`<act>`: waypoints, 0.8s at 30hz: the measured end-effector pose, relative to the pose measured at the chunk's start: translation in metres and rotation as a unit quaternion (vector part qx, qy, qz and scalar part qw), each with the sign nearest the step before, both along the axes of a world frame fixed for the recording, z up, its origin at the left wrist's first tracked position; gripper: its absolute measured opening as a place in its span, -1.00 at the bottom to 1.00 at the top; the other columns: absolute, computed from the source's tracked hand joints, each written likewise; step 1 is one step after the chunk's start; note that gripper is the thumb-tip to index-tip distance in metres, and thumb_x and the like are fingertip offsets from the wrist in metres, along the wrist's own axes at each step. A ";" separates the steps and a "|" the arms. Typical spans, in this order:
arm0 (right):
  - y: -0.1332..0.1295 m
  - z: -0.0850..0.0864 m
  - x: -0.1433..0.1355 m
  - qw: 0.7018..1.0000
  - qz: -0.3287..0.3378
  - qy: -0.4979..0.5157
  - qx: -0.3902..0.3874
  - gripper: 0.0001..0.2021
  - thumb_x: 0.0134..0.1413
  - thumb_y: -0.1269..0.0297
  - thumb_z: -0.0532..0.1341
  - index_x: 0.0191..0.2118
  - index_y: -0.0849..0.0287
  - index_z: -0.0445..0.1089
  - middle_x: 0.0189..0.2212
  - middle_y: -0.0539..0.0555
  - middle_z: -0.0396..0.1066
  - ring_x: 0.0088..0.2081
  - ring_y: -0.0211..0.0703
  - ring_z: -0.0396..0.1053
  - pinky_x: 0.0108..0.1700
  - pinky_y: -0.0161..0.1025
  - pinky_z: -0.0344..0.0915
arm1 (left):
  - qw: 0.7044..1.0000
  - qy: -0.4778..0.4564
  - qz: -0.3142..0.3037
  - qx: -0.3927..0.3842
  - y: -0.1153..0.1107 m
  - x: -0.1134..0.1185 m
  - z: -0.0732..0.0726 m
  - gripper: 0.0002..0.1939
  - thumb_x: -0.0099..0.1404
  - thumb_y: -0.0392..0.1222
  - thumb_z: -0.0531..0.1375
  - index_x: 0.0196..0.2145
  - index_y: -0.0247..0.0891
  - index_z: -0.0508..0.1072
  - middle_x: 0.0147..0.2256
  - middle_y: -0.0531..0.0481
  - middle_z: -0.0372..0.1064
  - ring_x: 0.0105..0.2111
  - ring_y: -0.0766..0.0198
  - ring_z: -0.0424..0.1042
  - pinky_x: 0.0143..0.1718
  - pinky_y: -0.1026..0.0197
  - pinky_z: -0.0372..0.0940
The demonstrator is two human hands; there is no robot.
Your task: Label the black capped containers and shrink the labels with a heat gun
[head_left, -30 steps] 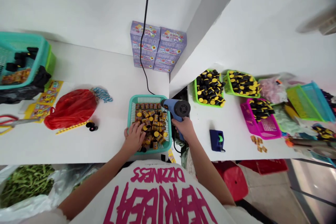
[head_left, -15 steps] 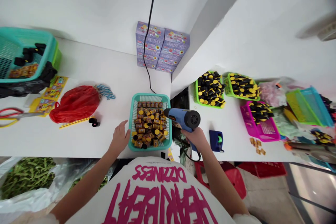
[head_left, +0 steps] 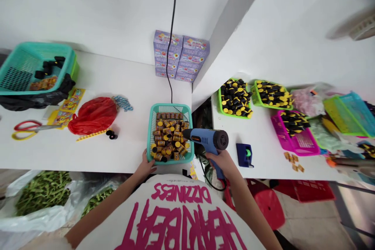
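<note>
My right hand [head_left: 220, 161] is wrapped around the handle of a blue heat gun [head_left: 203, 137]. Its black nozzle points left, over the right side of a turquoise plastic basket [head_left: 150, 133]. Inside lie many small bottles [head_left: 168, 134] with orange-brown printed wraps and yellow or black ends; a row stands along the far side, the others lie jumbled. At the basket's near left corner, my left hand [head_left: 145, 167] grips the rim, thumb in front and fingers along the side.
Purple boxes [head_left: 181, 56] are stacked by the wall, with a black cord [head_left: 172, 19] hanging before them. To the left lie a red bag [head_left: 95, 115], scissors [head_left: 29, 128] and another turquoise basket [head_left: 66, 74]. Rightward are a tape dispenser [head_left: 244, 155], a green basket [head_left: 219, 99] and a magenta basket [head_left: 307, 146].
My left hand has come from beside the basket to its near left corner and taken hold. The heat gun has shifted slightly and tilted, still over the basket. The view has moved a little.
</note>
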State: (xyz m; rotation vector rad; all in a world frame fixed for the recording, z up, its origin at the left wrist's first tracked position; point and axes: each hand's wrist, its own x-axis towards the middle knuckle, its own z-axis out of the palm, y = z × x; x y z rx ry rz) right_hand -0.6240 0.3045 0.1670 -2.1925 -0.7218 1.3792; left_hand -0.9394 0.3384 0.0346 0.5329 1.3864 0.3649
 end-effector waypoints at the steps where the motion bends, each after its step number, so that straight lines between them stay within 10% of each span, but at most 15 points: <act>1: 0.001 0.002 0.000 1.000 -0.001 -0.005 0.004 -0.81 -0.16 0.21 0.26 -0.57 0.21 0.30 -0.78 -0.06 0.24 -0.73 -0.31 0.18 -0.65 -0.34 0.14 | 1.000 -0.010 0.016 -0.001 0.001 0.005 0.006 -0.14 0.26 -0.29 0.14 0.28 0.05 -0.35 0.18 -0.27 0.11 -0.24 0.25 0.49 -0.19 0.07 0.43; 8: -0.004 0.038 -0.003 0.997 0.002 0.008 0.083 -0.78 -0.13 0.20 0.28 -0.56 0.19 0.28 -0.73 -0.06 0.26 -0.70 -0.31 0.19 -0.61 -0.33 0.18 | 0.991 -0.086 0.092 0.049 0.015 -0.009 0.050 -0.20 0.28 -0.33 0.15 0.28 0.20 -0.19 0.02 -0.09 0.32 -0.40 0.30 0.51 -0.16 -0.01 0.44; 17: -0.015 0.040 -0.023 0.995 0.090 -0.042 0.027 -0.82 -0.12 0.23 0.25 -0.56 0.18 0.27 -0.75 -0.08 0.26 -0.69 -0.30 0.21 -0.59 -0.33 0.17 | 0.980 -0.007 0.200 -0.011 -0.017 -0.042 -0.006 -0.44 0.30 -0.39 0.15 0.14 -0.07 0.00 -0.32 0.06 0.34 -0.50 0.37 0.46 -0.31 0.15 0.47; 24: -0.024 0.025 -0.038 0.997 0.079 -0.014 0.004 -0.82 -0.13 0.24 0.23 -0.58 0.18 0.26 -0.76 -0.07 0.25 -0.71 -0.29 0.19 -0.63 -0.33 0.15 | 0.968 -0.062 0.237 -0.060 -0.025 -0.028 -0.001 -0.89 0.42 -0.23 0.02 -0.15 -0.31 0.26 -0.32 -0.04 0.38 -0.39 0.30 0.47 -0.26 0.11 0.47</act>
